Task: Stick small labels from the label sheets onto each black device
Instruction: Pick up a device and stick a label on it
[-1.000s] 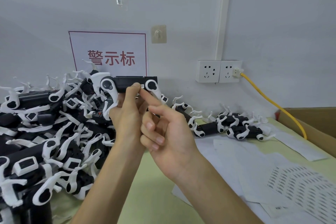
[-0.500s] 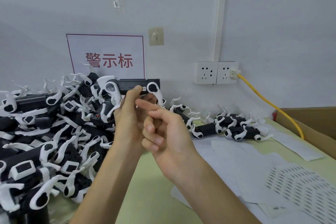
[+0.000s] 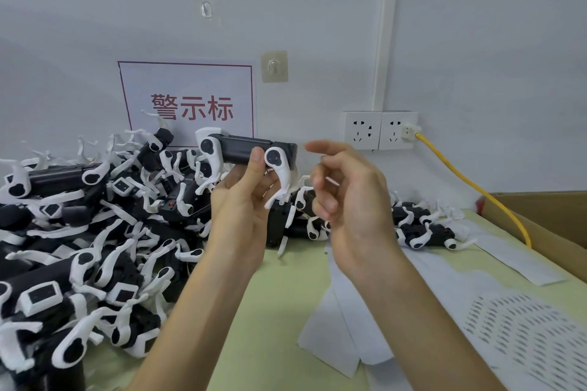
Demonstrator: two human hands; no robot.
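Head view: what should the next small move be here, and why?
Probably the left hand should lower the black device and set it aside. The right hand, whose forefinger pressed on it a second ago, is now clear and holds nothing, so the label seems applied, though the left thumb hides that spot.

A yellow cable point(image 3: 470, 185) runs from wall sockets point(image 3: 379, 130), beside a red-lettered sign point(image 3: 187, 86), toward a cardboard box point(image 3: 556, 216).

Pale green table point(image 3: 279, 301), big heap of black devices point(image 3: 79, 247) at left, label sheets point(image 3: 521, 336) at right, cardboard box point(image 3: 546, 225) at the far right edge
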